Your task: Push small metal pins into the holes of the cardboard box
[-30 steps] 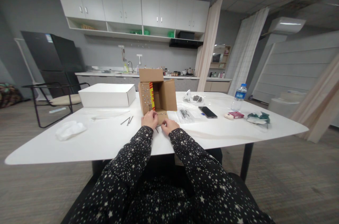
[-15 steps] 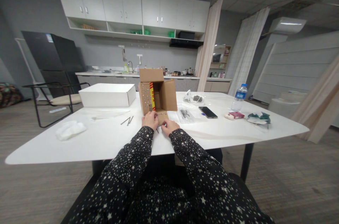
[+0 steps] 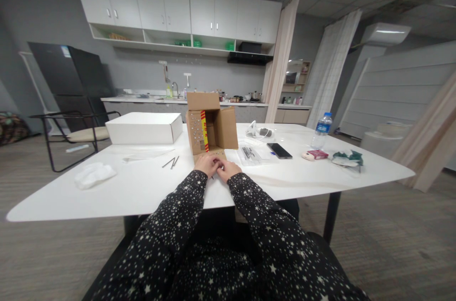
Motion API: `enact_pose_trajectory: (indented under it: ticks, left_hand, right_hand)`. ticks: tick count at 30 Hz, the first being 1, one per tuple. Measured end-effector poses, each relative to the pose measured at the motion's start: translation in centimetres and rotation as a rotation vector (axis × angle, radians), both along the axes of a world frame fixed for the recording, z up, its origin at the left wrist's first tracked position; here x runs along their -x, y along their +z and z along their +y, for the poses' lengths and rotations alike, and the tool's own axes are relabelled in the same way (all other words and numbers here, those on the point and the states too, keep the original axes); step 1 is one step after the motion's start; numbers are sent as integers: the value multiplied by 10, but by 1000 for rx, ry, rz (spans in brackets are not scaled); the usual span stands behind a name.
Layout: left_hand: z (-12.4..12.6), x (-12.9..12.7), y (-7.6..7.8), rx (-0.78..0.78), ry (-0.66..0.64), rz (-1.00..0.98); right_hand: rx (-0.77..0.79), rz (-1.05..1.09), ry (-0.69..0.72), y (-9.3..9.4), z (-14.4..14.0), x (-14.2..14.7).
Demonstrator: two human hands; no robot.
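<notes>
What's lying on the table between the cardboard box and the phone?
A clear plastic bag with dark items inside lies between the cardboard box and the phone, per the head view.

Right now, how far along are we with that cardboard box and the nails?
Done: the cardboard box lies open on its side, one flap studded with many small pins. In hand: left hand and right hand meet at the near flap; what they pinch is too small to tell. Left: loose nails lie on the table.

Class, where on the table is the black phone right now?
Head view: the black phone lies flat right of the cardboard box, between a clear plastic bag and the water bottle.
</notes>
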State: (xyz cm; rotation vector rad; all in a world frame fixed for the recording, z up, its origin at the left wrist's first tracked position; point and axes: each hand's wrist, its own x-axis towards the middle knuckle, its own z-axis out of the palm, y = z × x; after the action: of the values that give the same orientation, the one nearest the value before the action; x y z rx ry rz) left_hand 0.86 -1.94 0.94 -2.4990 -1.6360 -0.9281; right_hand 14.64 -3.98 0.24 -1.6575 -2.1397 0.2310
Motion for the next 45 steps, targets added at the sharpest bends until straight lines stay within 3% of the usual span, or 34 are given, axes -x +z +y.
enact_pose_trajectory:
  ticks: [5, 15, 45]
  left_hand:
    - [-1, 0, -1, 54, -33, 68]
    - [1, 2, -4, 12, -50, 187]
    - [-6, -2, 3, 51, -16, 235]
  right_hand:
    - [18, 30, -80, 0, 4, 1]
    - [-12, 118, -143, 2, 2, -1]
    - [10, 93, -137, 2, 1, 0]
